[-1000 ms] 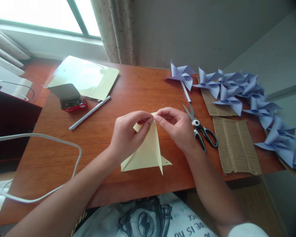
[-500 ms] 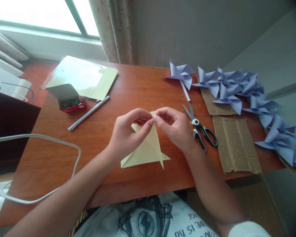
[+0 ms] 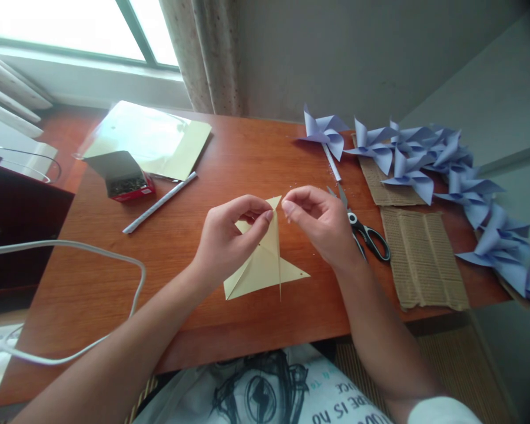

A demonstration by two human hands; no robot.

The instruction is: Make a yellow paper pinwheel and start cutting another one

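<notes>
My left hand (image 3: 234, 232) pinches a corner of a pale yellow paper sheet (image 3: 265, 268) between thumb and forefinger. The sheet has diagonal creases and cut, pointed flaps, one with a small hole near its tip. It stands partly raised above the table in front of me. Just right of the pinched corner is my right hand (image 3: 315, 218), slightly apart from the paper. Its thumb and fingertips are pressed together; whatever is in them, if anything, is too small to make out. Scissors (image 3: 368, 235) lie beside the right hand, which partly covers them.
Blue paper pinwheels (image 3: 424, 153) crowd the right side, around cardboard pieces (image 3: 426, 259). A lone pinwheel (image 3: 327, 132) on a stick lies at the back. To the left are an open red box (image 3: 135, 187), a rolled paper stick (image 3: 159, 203), pale sheets (image 3: 189, 147) and a white cable (image 3: 92, 250).
My right hand has drawn a little to the right, off the paper's corner. The yellow sheet has turned slightly, and its right flap shows more. My left hand keeps its pinch.
</notes>
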